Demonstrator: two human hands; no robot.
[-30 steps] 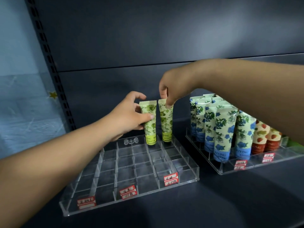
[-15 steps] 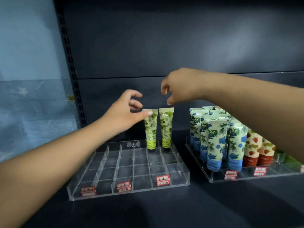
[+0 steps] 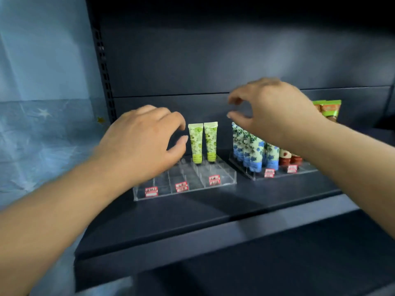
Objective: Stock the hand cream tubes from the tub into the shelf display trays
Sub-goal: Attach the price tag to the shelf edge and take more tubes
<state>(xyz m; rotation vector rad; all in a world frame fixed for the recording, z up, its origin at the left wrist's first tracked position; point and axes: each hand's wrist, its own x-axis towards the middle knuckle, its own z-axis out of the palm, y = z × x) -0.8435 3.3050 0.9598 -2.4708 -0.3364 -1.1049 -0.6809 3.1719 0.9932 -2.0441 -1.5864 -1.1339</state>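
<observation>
Two green floral hand cream tubes point(image 3: 203, 142) stand upright, side by side, in the back row of a clear divided display tray point(image 3: 222, 180) on the dark shelf. My left hand point(image 3: 141, 144) hovers just left of them with fingers loosely curled and holds nothing. My right hand point(image 3: 269, 107) is raised above and to the right of the tubes, fingers relaxed and empty. A second clear tray point(image 3: 284, 174) to the right holds several blue floral tubes point(image 3: 252, 150) and red-patterned tubes point(image 3: 288, 158). The tub is out of view.
The shelf's front edge point(image 3: 213, 238) runs across the lower frame. A perforated upright post point(image 3: 102, 67) stands at the left, with blue starred cloth point(image 3: 42, 129) beyond it. Green and brown packets point(image 3: 327, 108) sit behind my right wrist.
Both hands have let go of the green tubes and drawn back toward me. The tubes stay standing in the tray. The camera has pulled back and shows the shelf's front edge.
</observation>
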